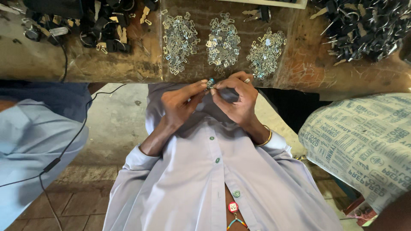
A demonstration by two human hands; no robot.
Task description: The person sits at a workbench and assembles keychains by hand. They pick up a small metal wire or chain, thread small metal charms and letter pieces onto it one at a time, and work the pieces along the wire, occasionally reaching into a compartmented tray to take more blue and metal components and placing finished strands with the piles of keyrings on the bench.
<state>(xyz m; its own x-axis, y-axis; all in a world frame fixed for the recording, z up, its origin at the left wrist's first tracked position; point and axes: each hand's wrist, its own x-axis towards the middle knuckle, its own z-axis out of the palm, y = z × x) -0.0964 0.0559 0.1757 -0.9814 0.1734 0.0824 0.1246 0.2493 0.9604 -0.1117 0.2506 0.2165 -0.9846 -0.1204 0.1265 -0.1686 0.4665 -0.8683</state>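
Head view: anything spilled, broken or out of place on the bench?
Nothing stands out. Three piles of small metal clips sit apart on the bench; left hand and right hand pinch one small part.

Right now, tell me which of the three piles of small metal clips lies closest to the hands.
The middle pile: it sits on the bench straight above the small part pinched by both hands, with the left pile and right pile flanking it.

A worn wooden workbench [85,64], scuffed and stained brown, ran across the top of the view under a clear plastic sheet [299,64]. Below it lay a pale concrete floor [113,124], giving way to reddish-brown tiles [81,201] nearer the bottom. Soft, even daylight lit the scene.
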